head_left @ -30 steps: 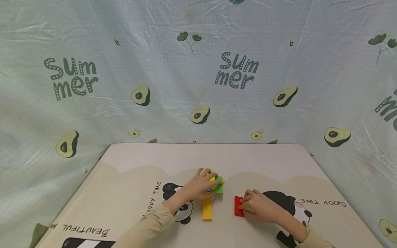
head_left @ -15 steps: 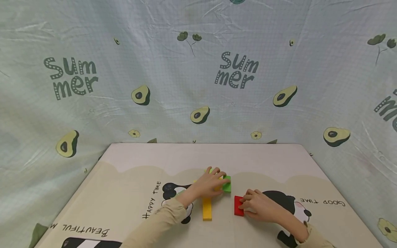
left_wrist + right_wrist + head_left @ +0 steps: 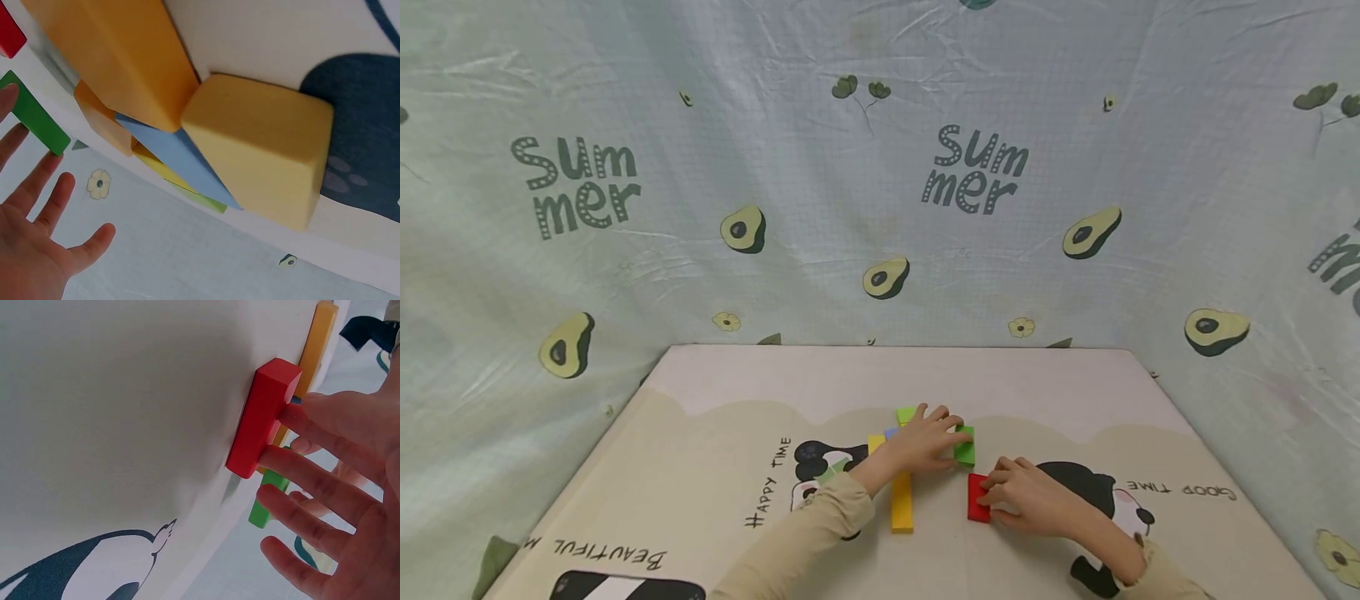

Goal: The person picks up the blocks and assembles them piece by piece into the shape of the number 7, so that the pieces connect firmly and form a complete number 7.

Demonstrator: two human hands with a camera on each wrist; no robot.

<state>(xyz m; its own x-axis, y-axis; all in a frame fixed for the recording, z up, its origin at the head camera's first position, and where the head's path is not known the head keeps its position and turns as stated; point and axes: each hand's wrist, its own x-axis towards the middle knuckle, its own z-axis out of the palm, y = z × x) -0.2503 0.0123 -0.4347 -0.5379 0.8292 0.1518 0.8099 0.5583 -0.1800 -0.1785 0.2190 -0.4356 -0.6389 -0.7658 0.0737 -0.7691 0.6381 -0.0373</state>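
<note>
My left hand (image 3: 922, 442) pinches a green block (image 3: 966, 455) with its thumb and fingertips, at mid-table. In the left wrist view the green block (image 3: 42, 115) slants across those fingertips, the outer fingers spread. To the right, my right hand (image 3: 1028, 498) touches a flat red block (image 3: 976, 505) with its fingertips. The right wrist view shows straight fingers against one side of the red block (image 3: 259, 422). Under and behind the left hand lie a long yellow block (image 3: 902, 508), a blue block (image 3: 178, 153), a small yellow block (image 3: 876, 443) and a light green block (image 3: 906, 414).
The table cover (image 3: 737, 367) carries printed pandas and lettering. A dark, white-striped shape (image 3: 625, 587) lies at the front left. Beyond the table's back edge hangs a curtain (image 3: 805, 167) with avocado prints.
My left hand has moved right with the green block, away from the other blocks and nearer the red one. More of the small yellow and light green blocks shows. My right hand stays put.
</note>
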